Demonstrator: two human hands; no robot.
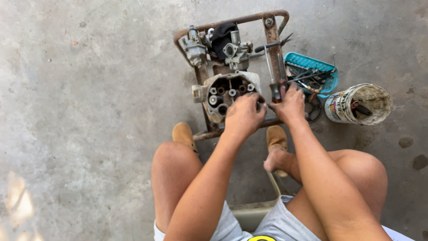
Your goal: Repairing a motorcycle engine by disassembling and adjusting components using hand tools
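A small grey engine block (225, 91) with an open round cavity sits inside a rusty metal frame (272, 38) on the concrete floor. My left hand (244, 114) rests on the lower right edge of the block, fingers curled against it. My right hand (290, 106) is closed around the dark red handle of a long screwdriver (273, 71) whose shaft runs up along the frame's right bar. A carburettor (195, 47) and other engine parts sit at the top of the frame.
A blue plastic basket (327, 67) with several hand tools lies to the right of the frame. A dirty white bucket (359, 105) lies on its side beyond it. My knees and tan sandals (183, 134) are just below the frame.
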